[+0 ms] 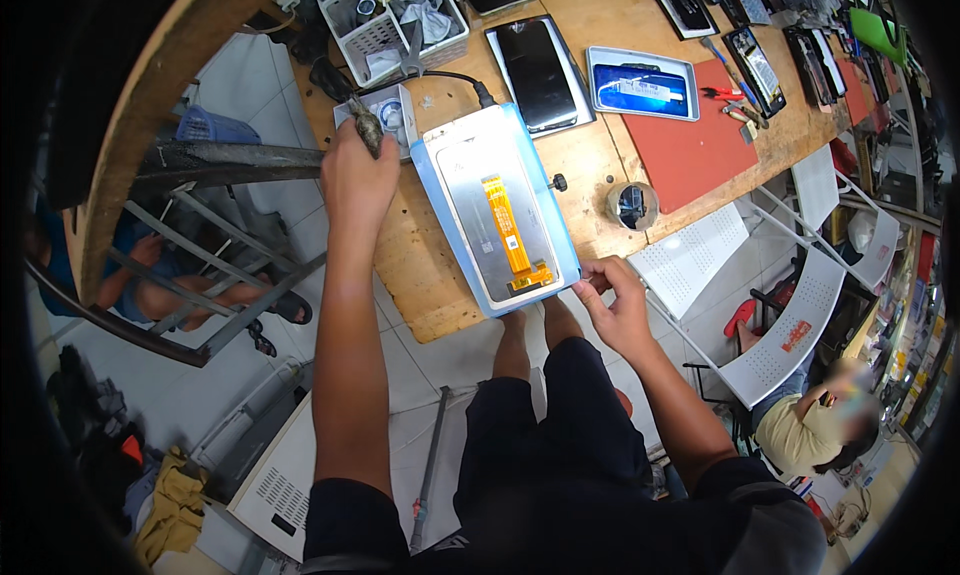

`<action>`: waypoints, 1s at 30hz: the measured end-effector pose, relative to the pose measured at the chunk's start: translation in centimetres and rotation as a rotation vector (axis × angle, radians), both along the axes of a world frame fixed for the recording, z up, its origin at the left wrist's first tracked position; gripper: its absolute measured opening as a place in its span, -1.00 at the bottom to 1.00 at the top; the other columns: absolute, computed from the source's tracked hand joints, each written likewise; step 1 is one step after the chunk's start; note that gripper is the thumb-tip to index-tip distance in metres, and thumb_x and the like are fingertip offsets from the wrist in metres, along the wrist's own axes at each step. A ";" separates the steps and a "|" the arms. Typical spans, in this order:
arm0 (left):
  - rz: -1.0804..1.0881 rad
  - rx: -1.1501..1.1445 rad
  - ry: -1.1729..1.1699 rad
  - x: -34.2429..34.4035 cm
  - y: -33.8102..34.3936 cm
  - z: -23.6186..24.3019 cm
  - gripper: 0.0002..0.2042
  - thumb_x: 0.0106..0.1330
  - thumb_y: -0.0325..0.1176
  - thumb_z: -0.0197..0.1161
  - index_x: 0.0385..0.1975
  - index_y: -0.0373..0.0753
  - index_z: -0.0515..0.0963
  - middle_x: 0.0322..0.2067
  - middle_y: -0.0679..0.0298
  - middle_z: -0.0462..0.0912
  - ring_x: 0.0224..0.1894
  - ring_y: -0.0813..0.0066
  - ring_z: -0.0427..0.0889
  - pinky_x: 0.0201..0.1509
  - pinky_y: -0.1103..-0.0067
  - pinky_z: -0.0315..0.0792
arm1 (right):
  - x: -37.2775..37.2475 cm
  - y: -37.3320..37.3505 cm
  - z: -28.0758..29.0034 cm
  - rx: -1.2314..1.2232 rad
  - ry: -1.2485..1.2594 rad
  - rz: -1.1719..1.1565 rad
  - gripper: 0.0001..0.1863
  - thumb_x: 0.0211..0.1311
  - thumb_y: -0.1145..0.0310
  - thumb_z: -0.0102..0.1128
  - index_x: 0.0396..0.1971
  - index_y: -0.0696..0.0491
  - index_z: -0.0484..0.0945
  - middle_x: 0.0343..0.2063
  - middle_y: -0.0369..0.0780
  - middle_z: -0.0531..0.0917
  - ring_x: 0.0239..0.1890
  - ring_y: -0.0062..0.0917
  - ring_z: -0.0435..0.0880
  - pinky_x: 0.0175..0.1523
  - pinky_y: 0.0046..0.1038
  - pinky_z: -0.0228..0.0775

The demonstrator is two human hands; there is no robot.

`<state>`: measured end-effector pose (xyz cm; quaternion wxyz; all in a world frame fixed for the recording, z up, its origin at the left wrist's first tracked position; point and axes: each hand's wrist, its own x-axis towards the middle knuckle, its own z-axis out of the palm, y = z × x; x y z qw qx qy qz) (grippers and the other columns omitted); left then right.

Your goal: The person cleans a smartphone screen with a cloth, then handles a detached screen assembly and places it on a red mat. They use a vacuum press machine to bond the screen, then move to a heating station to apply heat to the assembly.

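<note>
A tablet display panel [478, 220] lies with its silver back up and an orange flex cable [510, 230] along it. It rests on a light-blue mat [445, 235], on a flat device with a black cord and a side knob [558, 183]. My left hand [358, 180] is closed around a dark, grimy tool [366, 130], beside the panel's far left corner. At the mat's near right corner, my right hand [615, 300] has thumb and fingers drawn together; what lies between them is too small to make out.
A white basket [390, 25] of tools and a small white box [390, 115] stand at the far left. Beyond the panel lie a black-screened tablet [537, 70] and a blue phone in a tray [643, 83]. A glass cup [632, 206] stands near a red mat [690, 150]. Other people sit nearby.
</note>
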<state>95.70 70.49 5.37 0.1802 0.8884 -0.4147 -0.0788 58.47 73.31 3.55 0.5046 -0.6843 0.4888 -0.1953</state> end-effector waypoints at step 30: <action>-0.128 -0.287 -0.190 -16.8 20.1 7.5 -0.55 0.47 -0.47 0.32 0.27 -0.40 0.34 0.09 -0.01 0.50 0.16 0.05 0.57 0.27 0.24 0.49 | 3.9 9.4 9.0 0.191 -0.442 0.347 -0.31 0.43 0.32 0.36 0.48 0.14 0.35 0.01 0.00 0.63 0.00 -0.16 0.72 0.10 -0.24 0.60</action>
